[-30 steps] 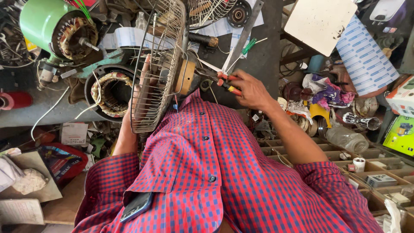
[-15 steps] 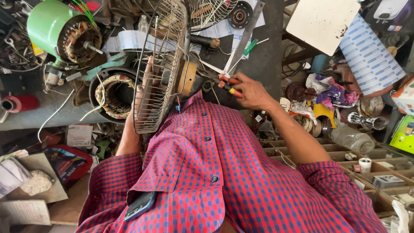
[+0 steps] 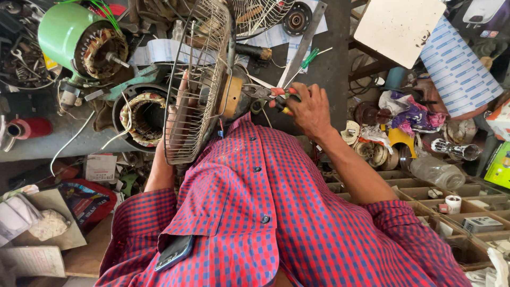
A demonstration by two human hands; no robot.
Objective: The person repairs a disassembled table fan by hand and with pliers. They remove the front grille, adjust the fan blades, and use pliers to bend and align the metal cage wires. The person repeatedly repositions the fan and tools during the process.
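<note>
I see a dark grey workbench (image 3: 329,69) packed with fan parts. A green motor (image 3: 79,40) sits at ten o'clock, and a round copper coil (image 3: 139,118) lies just below it.

My left hand (image 3: 178,114) is behind a wire fan cage (image 3: 197,85), fingers flat against the wires, holding the cage up on its edge near the middle. My right hand (image 3: 308,109) reaches to one o'clock and is closed around pliers (image 3: 271,94) with red handles. Their tip points at the tan hub of the cage.

A white board (image 3: 398,24) lies at one o'clock. A white roll with blue stripes (image 3: 457,69) is at two o'clock. A bright green box (image 3: 499,165) pokes in at three o'clock. A red packet (image 3: 85,202) lies at eight o'clock.
</note>
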